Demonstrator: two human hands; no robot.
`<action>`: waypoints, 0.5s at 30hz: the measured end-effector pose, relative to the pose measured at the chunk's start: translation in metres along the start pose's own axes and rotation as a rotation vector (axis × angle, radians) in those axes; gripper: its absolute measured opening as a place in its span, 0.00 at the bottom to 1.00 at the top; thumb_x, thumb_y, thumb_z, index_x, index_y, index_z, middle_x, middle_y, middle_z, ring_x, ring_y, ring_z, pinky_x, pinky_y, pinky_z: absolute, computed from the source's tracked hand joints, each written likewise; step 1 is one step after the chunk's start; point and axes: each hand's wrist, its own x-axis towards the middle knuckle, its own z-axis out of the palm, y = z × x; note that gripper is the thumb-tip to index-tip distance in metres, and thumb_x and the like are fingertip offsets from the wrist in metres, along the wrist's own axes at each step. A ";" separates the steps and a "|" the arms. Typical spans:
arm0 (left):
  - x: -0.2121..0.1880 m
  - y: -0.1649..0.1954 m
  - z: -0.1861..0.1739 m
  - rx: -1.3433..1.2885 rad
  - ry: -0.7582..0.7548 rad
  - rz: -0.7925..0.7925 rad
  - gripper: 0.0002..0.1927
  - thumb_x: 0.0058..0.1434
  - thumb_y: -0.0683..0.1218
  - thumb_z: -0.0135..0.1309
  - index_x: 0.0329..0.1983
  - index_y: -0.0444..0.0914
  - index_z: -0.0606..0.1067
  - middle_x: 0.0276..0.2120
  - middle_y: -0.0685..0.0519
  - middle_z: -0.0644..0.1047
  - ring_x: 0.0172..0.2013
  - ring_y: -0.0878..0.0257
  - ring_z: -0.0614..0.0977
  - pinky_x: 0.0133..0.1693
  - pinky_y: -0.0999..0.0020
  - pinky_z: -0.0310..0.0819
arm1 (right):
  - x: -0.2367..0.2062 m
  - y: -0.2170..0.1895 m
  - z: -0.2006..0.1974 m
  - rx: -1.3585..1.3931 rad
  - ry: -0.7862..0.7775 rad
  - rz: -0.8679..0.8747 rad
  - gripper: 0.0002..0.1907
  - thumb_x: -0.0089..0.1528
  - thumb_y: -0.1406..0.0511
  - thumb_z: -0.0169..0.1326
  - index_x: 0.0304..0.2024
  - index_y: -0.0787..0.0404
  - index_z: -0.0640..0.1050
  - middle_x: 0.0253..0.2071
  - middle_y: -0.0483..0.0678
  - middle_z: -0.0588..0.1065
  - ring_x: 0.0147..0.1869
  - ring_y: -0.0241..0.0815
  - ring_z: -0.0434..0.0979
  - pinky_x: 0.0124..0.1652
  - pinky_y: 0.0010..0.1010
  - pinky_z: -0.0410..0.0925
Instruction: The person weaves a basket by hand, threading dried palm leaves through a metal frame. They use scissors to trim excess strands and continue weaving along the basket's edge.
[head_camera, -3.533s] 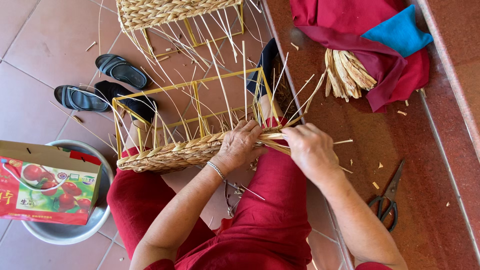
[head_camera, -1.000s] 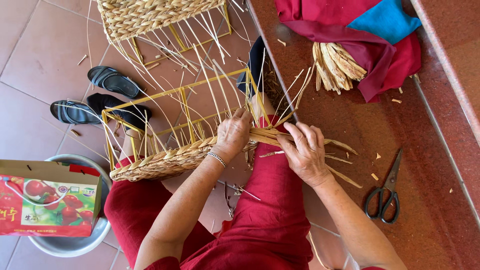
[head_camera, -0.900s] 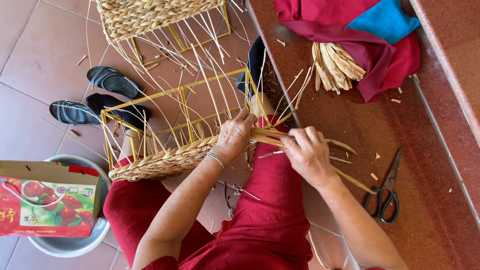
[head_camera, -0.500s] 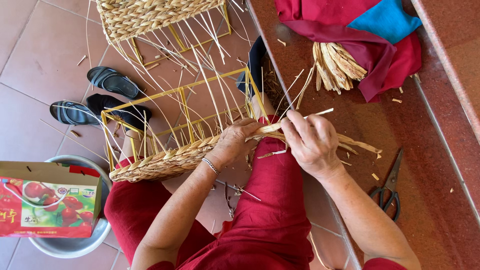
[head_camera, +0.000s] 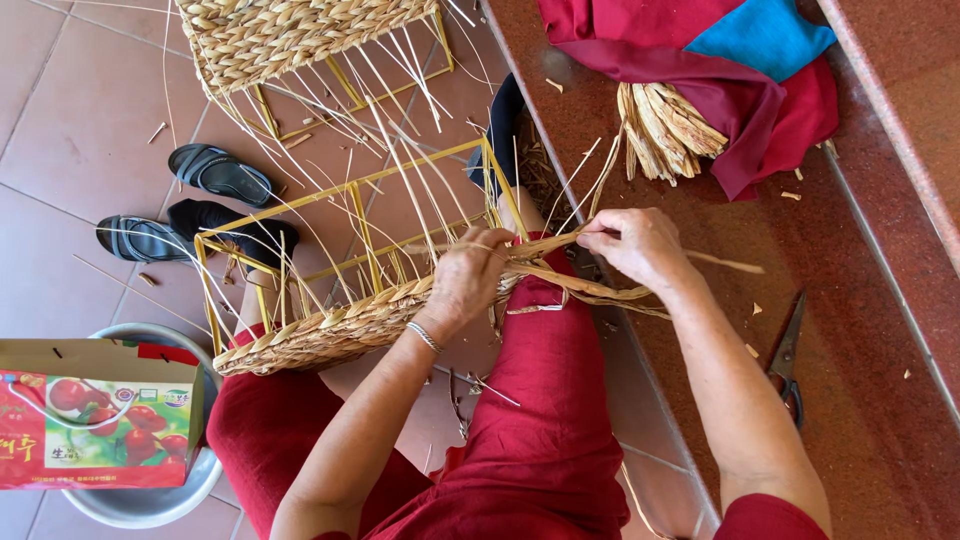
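At the centre of the frame a half-woven basket (head_camera: 340, 325) on a yellow wire frame (head_camera: 350, 215) rests across the person's lap, its plaited rim running from lower left toward the middle. The left hand (head_camera: 470, 280) is curled closed over the rim's right end, pinning the woven band and loose straw strands (head_camera: 590, 290). The right hand (head_camera: 635, 240), just right of it, pinches a flat strand between thumb and fingers, pulled taut. Scissors (head_camera: 785, 355) lie on the red step at right. A straw bundle (head_camera: 665, 125) sits on red and blue cloth (head_camera: 720, 60) at upper right. Sandals (head_camera: 200, 200) lie at left, with a finished woven basket (head_camera: 290, 35) at top and a printed carton (head_camera: 95, 415) over a metal basin (head_camera: 150, 500) at lower left.
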 end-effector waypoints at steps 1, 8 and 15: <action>-0.004 -0.003 -0.007 -0.204 -0.092 -0.140 0.07 0.70 0.45 0.49 0.46 0.39 0.75 0.42 0.50 0.78 0.37 0.56 0.85 0.41 0.61 0.81 | 0.001 0.000 0.004 -0.037 0.012 -0.029 0.10 0.61 0.55 0.62 0.39 0.51 0.86 0.28 0.43 0.82 0.27 0.38 0.79 0.35 0.33 0.73; -0.009 0.008 -0.015 -0.043 0.056 0.204 0.07 0.58 0.41 0.59 0.39 0.41 0.77 0.40 0.50 0.78 0.37 0.50 0.84 0.38 0.58 0.80 | 0.008 -0.023 0.058 -0.096 0.260 -0.342 0.13 0.57 0.57 0.68 0.33 0.55 0.78 0.30 0.43 0.80 0.35 0.39 0.78 0.38 0.39 0.66; 0.006 -0.005 0.004 -0.063 0.008 -0.105 0.09 0.63 0.47 0.61 0.37 0.39 0.74 0.31 0.48 0.80 0.32 0.51 0.85 0.36 0.56 0.78 | 0.005 -0.019 0.072 -0.073 0.201 -0.265 0.15 0.59 0.58 0.67 0.30 0.59 0.76 0.23 0.45 0.76 0.27 0.41 0.75 0.33 0.38 0.68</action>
